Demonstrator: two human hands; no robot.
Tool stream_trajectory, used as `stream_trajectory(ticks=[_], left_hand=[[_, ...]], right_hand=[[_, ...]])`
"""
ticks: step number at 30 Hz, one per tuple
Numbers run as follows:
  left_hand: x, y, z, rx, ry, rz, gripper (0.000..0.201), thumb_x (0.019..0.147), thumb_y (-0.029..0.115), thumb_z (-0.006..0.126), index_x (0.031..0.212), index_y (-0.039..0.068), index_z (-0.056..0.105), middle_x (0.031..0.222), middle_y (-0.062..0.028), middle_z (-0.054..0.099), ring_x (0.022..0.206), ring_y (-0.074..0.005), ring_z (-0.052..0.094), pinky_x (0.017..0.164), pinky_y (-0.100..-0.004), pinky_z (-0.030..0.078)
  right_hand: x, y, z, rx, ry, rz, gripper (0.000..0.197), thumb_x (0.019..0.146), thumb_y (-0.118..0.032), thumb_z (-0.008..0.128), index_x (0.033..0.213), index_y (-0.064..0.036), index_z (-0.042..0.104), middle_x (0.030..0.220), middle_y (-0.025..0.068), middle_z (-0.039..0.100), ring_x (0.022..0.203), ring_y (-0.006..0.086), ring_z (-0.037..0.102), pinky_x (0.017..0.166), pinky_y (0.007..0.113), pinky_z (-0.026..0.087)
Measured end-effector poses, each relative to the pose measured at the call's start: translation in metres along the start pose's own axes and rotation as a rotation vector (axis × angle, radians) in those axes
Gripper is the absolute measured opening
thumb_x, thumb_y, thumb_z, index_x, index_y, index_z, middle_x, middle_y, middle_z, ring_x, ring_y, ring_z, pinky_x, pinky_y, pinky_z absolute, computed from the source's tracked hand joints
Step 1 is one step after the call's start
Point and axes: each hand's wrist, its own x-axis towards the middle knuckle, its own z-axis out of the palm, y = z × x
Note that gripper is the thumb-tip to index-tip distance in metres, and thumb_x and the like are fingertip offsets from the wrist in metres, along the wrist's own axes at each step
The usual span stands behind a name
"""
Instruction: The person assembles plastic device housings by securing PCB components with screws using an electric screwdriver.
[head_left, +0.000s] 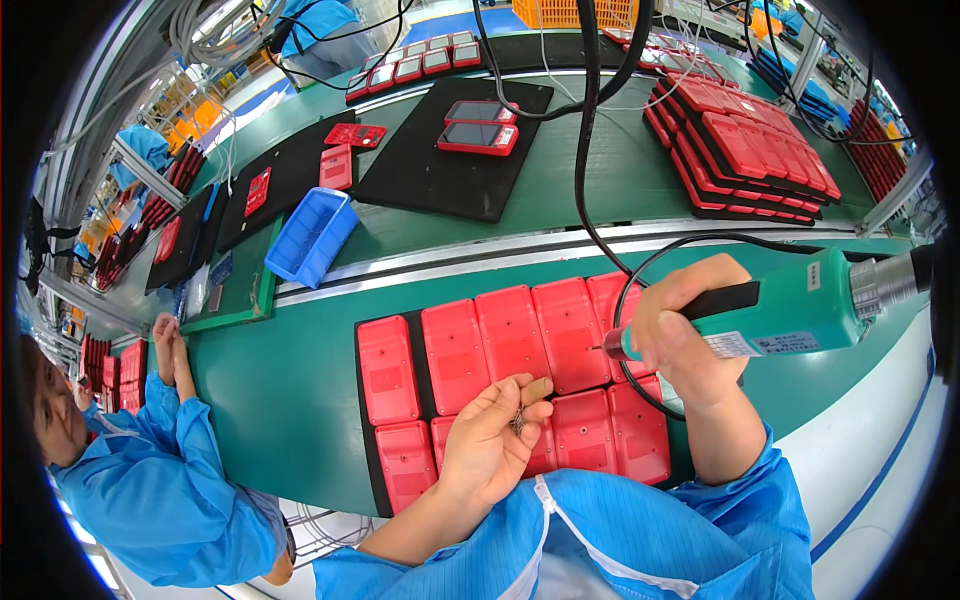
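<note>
My right hand is wrapped round a green electric screwdriver that lies sideways, its red nose pointing left. The thin bit at its front is over the red plastic housings; I cannot tell whether it touches one. My left hand is palm up with curled fingers, cupping a small heap of screws. A tan finger cot covers one fingertip. This hand hides parts of the nearer row. The housings lie in two rows on a black foam board, small screw holes showing in them.
A blue bin stands at the left near a metal rail. Beyond it, two red devices with screens rest on a black mat. Stacked boards of red housings stand far right. A black cable hangs down; a co-worker sits left.
</note>
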Motion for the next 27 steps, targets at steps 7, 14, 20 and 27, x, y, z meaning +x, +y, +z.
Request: stream_trajectory(ticks=[7, 14, 20, 27], left_hand=[[0.003, 0.0, -0.008, -0.034, -0.036, -0.066, 0.024, 0.086, 0.026, 0.047, 0.082, 0.004, 0.054, 0.067, -0.0065, 0.055, 0.054, -0.0115, 0.049, 0.043, -0.0178, 0.037], [0.005, -0.004, -0.01, 0.087, -0.138, -0.029, 0.027, 0.087, 0.029, 0.045, 0.08, 0.005, 0.055, 0.057, -0.0017, 0.043, 0.047, -0.0088, 0.035, 0.043, -0.0189, 0.03], [0.004, -0.005, -0.012, 0.139, -0.209, 0.015, 0.028, 0.087, 0.031, 0.044, 0.081, 0.005, 0.055, 0.057, -0.0027, 0.046, 0.049, -0.01, 0.038, 0.044, -0.0195, 0.031], [0.003, -0.002, -0.006, 0.135, -0.117, 0.021, 0.032, 0.087, 0.033, 0.044, 0.083, 0.004, 0.055, 0.067, -0.0063, 0.053, 0.053, -0.0107, 0.044, 0.043, -0.0184, 0.032]], right_hand=[[-0.001, 0.009, 0.002, -0.065, -0.032, 0.055, 0.018, 0.072, 0.009, 0.055, 0.084, -0.0016, 0.046, 0.059, 0.0043, 0.049, 0.047, 0.0069, 0.047, 0.042, 0.02, 0.036], [-0.003, 0.012, 0.008, -0.079, -0.015, 0.088, 0.019, 0.071, 0.008, 0.057, 0.082, -0.0022, 0.046, 0.058, 0.0029, 0.048, 0.048, 0.0061, 0.046, 0.042, 0.02, 0.034], [-0.007, 0.014, 0.008, -0.358, 0.0, 0.102, 0.018, 0.068, 0.004, 0.06, 0.078, -0.0027, 0.047, 0.056, 0.0012, 0.047, 0.045, 0.0056, 0.042, 0.04, 0.02, 0.03], [0.006, 0.02, 0.018, -0.314, 0.014, 0.151, 0.018, 0.064, 0.007, 0.06, 0.064, -0.0046, 0.046, 0.055, 0.0016, 0.045, 0.045, 0.0071, 0.04, 0.039, 0.023, 0.029]])
